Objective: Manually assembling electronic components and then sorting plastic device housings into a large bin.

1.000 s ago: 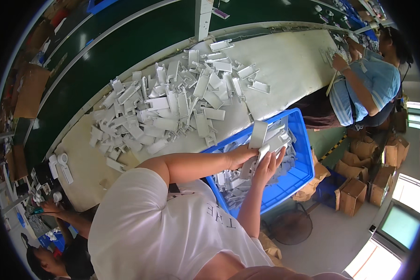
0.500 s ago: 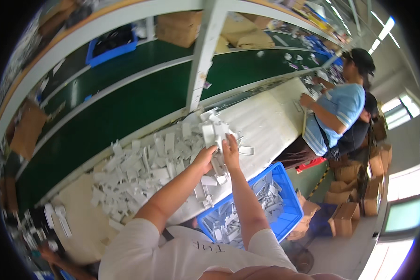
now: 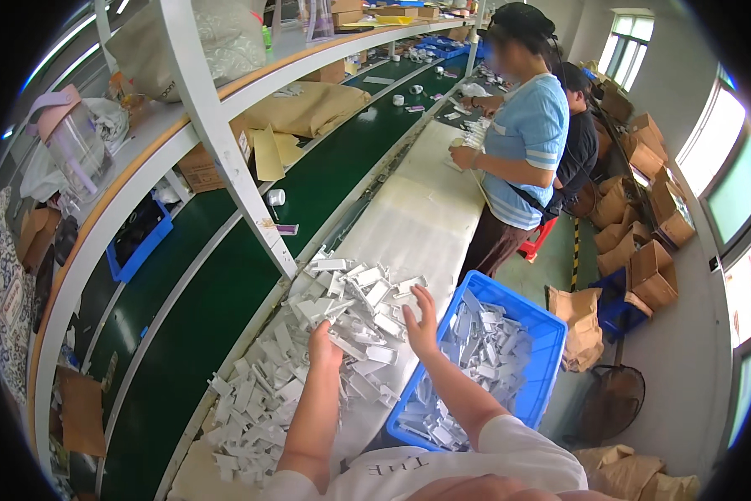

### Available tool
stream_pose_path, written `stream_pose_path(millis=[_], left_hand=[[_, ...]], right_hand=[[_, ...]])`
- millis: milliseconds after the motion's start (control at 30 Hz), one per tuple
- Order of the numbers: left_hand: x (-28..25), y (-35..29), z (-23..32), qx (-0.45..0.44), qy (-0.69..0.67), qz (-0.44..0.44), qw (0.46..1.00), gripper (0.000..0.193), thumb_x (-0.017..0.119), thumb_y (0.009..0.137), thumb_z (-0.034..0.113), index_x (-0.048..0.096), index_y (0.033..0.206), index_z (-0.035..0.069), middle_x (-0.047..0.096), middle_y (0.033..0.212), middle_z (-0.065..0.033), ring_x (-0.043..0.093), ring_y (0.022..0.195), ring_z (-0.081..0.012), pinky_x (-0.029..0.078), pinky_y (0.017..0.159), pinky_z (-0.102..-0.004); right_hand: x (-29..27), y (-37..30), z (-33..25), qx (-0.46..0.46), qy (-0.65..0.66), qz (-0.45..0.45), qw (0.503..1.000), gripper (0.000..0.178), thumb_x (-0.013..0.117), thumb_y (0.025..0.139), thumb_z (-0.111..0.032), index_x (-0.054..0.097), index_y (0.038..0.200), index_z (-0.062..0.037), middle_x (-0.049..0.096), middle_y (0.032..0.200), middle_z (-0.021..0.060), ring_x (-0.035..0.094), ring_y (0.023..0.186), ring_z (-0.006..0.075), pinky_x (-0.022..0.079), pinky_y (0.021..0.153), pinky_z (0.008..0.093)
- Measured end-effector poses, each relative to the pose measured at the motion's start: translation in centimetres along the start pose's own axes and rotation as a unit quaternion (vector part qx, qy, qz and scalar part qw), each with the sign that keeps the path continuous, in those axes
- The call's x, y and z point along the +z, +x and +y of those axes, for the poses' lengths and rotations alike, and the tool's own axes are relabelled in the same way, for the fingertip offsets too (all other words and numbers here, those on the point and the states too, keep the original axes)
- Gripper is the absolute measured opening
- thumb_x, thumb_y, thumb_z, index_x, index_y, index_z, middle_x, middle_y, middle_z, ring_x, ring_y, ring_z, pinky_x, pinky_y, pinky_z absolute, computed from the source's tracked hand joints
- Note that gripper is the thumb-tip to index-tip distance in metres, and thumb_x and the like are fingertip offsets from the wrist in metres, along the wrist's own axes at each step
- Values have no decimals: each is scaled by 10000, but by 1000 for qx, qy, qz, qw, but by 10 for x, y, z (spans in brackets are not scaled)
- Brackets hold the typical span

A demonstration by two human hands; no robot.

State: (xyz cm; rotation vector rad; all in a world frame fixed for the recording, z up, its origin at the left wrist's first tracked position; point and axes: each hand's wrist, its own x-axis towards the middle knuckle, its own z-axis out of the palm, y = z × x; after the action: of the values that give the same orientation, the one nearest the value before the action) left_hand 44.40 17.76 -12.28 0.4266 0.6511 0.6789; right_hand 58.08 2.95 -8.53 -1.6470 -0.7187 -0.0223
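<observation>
A large heap of white plastic parts [image 3: 262, 392], flat and channel-shaped, lies on the pale workbench [image 3: 400, 200]. My left hand [image 3: 325, 351] rests against the heap's near side, its visible fingers held out straight and partly hidden by the parts. Across from it, my right hand [image 3: 423, 324] is open at the heap's right edge, fingers spread beside a white part [image 3: 410, 286]. Neither hand is seen to grip anything. Below my right forearm stands a blue plastic bin [image 3: 551, 334] with many similar white parts inside.
A green conveyor belt [image 3: 196, 309] runs along the left behind a white shelf post [image 3: 225, 150]. A co-worker in a light blue top [image 3: 530, 125] stands farther along the bench, another person beyond. Cardboard boxes [image 3: 655, 271] and a brown paper sack [image 3: 574, 326] are at right.
My hands have moved apart; the clump of white parts that was between them now lies on the heap. The view has turned, bringing more of the bin and shelf into sight.
</observation>
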Motion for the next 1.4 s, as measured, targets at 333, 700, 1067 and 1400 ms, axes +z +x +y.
stream_pose_path(millis=[333, 700, 1067, 1400], left_hand=[[-23, -22, 19, 45, 163, 138, 976, 234, 458, 783, 132, 439, 998, 39, 412, 982, -37, 375, 867, -130, 237, 927, -346], [64, -118, -113, 13, 457, -248, 854, 336, 476, 832, 11, 420, 1160, -38, 485, 1158, -140, 485, 1057, -197, 350, 919, -278], [-49, -72, -283, 21, 835, -70, 545, 692, 526, 741, 364, 285, 1263, -20, 306, 1257, -293, 288, 1186, -380, 248, 991, -365], [-39, -54, -283, -288, 713, -97, 632, 752, 495, 732, 521, 298, 1295, 64, 297, 1303, -232, 272, 1227, -334, 246, 992, -359]], right_hand=[[-236, -217, 151, 303, -175, 232, 908, 373, 545, 729, -63, 506, 1097, -19, 519, 1097, 137, 476, 1050, 241, 354, 899, 311], [-230, -234, 156, 559, -9, 33, 829, 496, 581, 765, -287, 466, 1164, -16, 494, 1151, 147, 455, 1080, 225, 375, 862, 304], [-161, -229, 200, 639, 39, -53, 766, 769, 529, 733, -545, 279, 1314, -109, 292, 1317, 147, 369, 1132, 350, 279, 923, 466], [-131, -180, 150, 715, 236, 110, 649, 829, 587, 700, -531, 141, 1322, -212, 248, 1327, 128, 337, 1146, 386, 308, 833, 593]])
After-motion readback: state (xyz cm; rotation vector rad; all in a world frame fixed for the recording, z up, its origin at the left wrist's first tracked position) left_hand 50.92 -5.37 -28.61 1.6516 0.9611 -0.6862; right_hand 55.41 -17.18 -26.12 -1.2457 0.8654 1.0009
